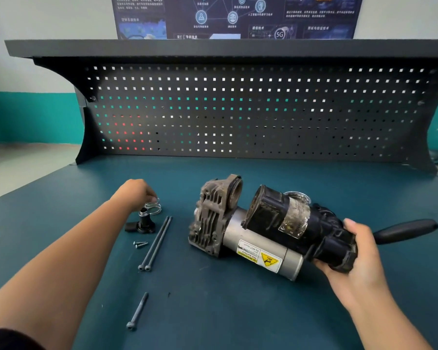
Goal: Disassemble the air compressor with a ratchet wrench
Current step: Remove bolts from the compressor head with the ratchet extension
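Lying on its side near the middle of the blue tabletop [238, 311], the air compressor [258, 231] points its ribbed, grimy cast head away to the left and its black plastic end toward the right hand [357, 251]. That hand wraps the black end, thumb on top and fingers curled beneath, a firm closed grip on the housing. The left hand [137, 192] reaches well away from the compressor, fingertips pinched on a coiled spring [153, 207] at the tabletop, just behind a small black fitting [143, 223].

Near these lie two long bolts [157, 242] side by side, two short screws [141, 244] and, closer to the person, a single bolt [137, 310]. A dark handle [407, 229], probably the ratchet wrench, lies behind the right hand; its head is hidden.

Judging by the metal head and silver motor can, the unit should feel dense and rigid, with its weight biased toward the cast end, so it may roll on the round can. The dirty fins give good friction; the smooth can and its warning label look slicker. The plastic end seems the more fragile part, so bracing by the cast head appears safer when torque is applied.
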Action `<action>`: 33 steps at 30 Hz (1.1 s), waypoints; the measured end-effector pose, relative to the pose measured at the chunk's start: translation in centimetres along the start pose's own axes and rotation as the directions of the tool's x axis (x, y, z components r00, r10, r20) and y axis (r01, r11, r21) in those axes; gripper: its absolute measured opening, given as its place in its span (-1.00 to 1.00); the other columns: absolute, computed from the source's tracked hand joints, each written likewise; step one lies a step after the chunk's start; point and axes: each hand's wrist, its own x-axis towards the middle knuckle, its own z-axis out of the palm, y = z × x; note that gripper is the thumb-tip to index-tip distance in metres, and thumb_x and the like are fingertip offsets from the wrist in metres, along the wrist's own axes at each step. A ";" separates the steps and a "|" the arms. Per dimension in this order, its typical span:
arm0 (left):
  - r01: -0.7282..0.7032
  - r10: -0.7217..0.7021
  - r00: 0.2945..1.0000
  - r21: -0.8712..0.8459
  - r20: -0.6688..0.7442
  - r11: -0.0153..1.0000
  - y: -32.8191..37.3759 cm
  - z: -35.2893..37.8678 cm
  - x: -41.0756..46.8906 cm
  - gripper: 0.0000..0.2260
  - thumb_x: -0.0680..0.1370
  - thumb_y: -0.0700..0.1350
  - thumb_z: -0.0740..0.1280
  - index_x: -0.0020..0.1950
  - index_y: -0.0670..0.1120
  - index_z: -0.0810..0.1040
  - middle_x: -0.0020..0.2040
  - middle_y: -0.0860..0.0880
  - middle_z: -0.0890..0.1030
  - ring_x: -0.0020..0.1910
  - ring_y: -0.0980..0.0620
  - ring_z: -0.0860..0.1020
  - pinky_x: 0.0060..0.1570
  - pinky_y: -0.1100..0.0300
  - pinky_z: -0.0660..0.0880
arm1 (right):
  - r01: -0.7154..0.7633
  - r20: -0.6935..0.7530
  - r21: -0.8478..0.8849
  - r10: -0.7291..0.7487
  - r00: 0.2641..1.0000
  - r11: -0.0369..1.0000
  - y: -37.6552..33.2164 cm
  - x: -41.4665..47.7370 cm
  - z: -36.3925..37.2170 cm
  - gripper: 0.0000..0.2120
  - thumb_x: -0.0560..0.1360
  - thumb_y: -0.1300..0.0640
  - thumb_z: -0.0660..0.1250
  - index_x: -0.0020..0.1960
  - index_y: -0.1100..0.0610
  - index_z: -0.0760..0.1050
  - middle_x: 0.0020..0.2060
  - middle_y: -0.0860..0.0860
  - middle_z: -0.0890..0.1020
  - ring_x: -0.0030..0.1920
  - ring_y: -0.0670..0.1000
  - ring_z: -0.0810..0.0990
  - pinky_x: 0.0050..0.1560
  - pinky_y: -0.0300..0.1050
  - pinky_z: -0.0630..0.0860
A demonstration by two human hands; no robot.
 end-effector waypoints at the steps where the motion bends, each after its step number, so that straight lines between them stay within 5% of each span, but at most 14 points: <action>1: -0.006 0.005 0.999 -0.019 -0.053 1.000 0.4 -0.4 -0.2 -0.83 0.53 -0.10 0.37 0.07 -0.10 0.66 0.06 -0.10 0.66 0.09 -0.11 0.55 0.05 0.12 0.46 | -0.004 -0.002 0.002 0.004 1.000 1.000 0.0 0.0 0.1 -0.59 0.52 0.04 0.18 -0.47 -0.02 0.56 -0.40 -0.09 0.62 -0.38 -0.11 0.62 -0.16 -0.02 0.45; 4: -0.099 0.032 0.942 -0.187 -0.333 0.977 3.2 -2.3 -1.7 -0.82 0.55 -0.08 0.33 0.02 -0.15 0.66 -0.03 -0.14 0.67 -0.04 -0.13 0.56 -0.07 0.14 0.44 | -0.023 -0.006 0.004 0.023 1.000 1.000 0.0 -0.1 0.1 -0.60 0.51 0.03 0.19 -0.47 -0.02 0.56 -0.40 -0.08 0.62 -0.37 -0.10 0.62 -0.17 -0.02 0.46; 8: -0.436 0.127 0.826 -0.481 -0.549 0.760 10.2 -5.7 -8.6 -0.79 0.55 0.01 0.30 -0.27 0.06 0.59 -0.39 0.13 0.59 -0.37 0.16 0.50 -0.37 0.44 0.33 | -0.041 -0.016 -0.004 0.041 0.999 0.999 -0.1 -0.1 -0.1 -0.69 0.50 0.02 0.20 -0.38 0.01 0.54 -0.39 -0.05 0.61 -0.37 -0.09 0.62 -0.21 -0.05 0.46; 10: -0.554 0.293 0.813 -0.512 -0.503 0.657 13.2 -6.3 -13.1 -0.81 0.47 0.13 0.33 -0.30 0.12 0.59 -0.40 0.18 0.59 -0.41 0.25 0.49 -0.39 0.49 0.33 | -0.047 -0.010 -0.012 0.047 0.999 0.999 0.0 -0.1 -0.2 -0.78 0.50 0.01 0.20 -0.28 0.03 0.49 -0.37 -0.04 0.61 -0.35 -0.08 0.62 -0.23 -0.05 0.46; 13: -0.553 0.455 0.833 -0.428 -0.316 0.715 16.3 -5.5 -17.2 -0.81 0.33 0.29 0.35 -0.24 0.22 0.55 -0.29 0.19 0.61 -0.27 0.28 0.51 -0.28 0.51 0.35 | -0.050 -0.009 -0.030 0.049 0.999 0.998 0.0 -0.1 -0.2 -0.80 0.50 0.00 0.19 -0.24 0.04 0.47 -0.36 -0.03 0.62 -0.34 -0.08 0.62 -0.22 -0.05 0.46; 17: -0.439 0.375 0.898 -0.510 -0.229 0.739 17.8 -4.1 -17.8 -0.76 0.32 0.21 0.45 -0.13 0.19 0.49 -0.17 0.27 0.54 -0.06 0.31 0.46 -0.19 0.56 0.34 | -0.058 -0.006 -0.015 0.058 0.998 0.998 -0.1 -0.4 -0.1 -0.81 0.51 0.00 0.19 -0.22 0.04 0.47 -0.35 -0.04 0.62 -0.33 -0.08 0.62 -0.20 -0.05 0.45; 23: -0.435 0.363 0.900 -0.522 -0.240 0.734 19.0 -2.8 -17.5 -0.54 0.28 0.19 0.50 0.01 0.15 0.32 -0.03 0.22 0.44 0.01 0.20 0.45 -0.08 0.30 0.41 | -0.075 0.011 0.018 0.075 0.997 0.997 -0.2 -0.6 0.1 -0.76 0.53 0.01 0.15 -0.24 0.06 0.47 -0.39 -0.03 0.61 -0.36 -0.08 0.62 -0.23 -0.06 0.44; 28: -0.409 0.434 0.895 -0.574 -0.103 0.709 19.3 -3.2 -16.9 -0.20 0.25 0.10 0.57 0.28 0.23 0.09 -0.10 0.25 0.46 -0.11 0.31 0.51 -0.25 0.48 0.40 | -0.091 0.002 0.050 0.091 0.996 0.995 -0.1 -0.7 -0.1 -0.79 0.53 0.03 0.16 -0.22 0.07 0.45 -0.38 -0.03 0.60 -0.35 -0.07 0.61 -0.22 -0.07 0.44; 30: -0.465 0.502 0.864 -0.461 -0.048 0.756 19.3 -3.7 -16.6 -0.19 0.24 0.11 0.57 0.35 0.21 0.16 0.01 0.14 0.49 -0.02 0.16 0.51 -0.14 0.40 0.37 | -0.097 -0.010 0.065 0.098 0.995 0.993 -0.2 -0.8 -0.2 -0.81 0.52 0.04 0.18 -0.24 0.05 0.42 -0.40 -0.05 0.58 -0.36 -0.06 0.58 -0.25 -0.09 0.43; 33: -0.534 0.577 0.817 -0.382 -0.004 0.754 19.4 -4.0 -16.3 -0.40 0.24 0.05 0.58 0.18 0.12 0.37 0.04 0.09 0.49 0.03 0.12 0.47 -0.07 0.31 0.40 | -0.097 -0.016 0.097 0.099 0.995 0.991 -0.4 -1.1 -0.2 -0.78 0.51 0.06 0.19 -0.31 0.04 0.42 -0.43 -0.07 0.55 -0.41 -0.08 0.56 -0.30 -0.15 0.42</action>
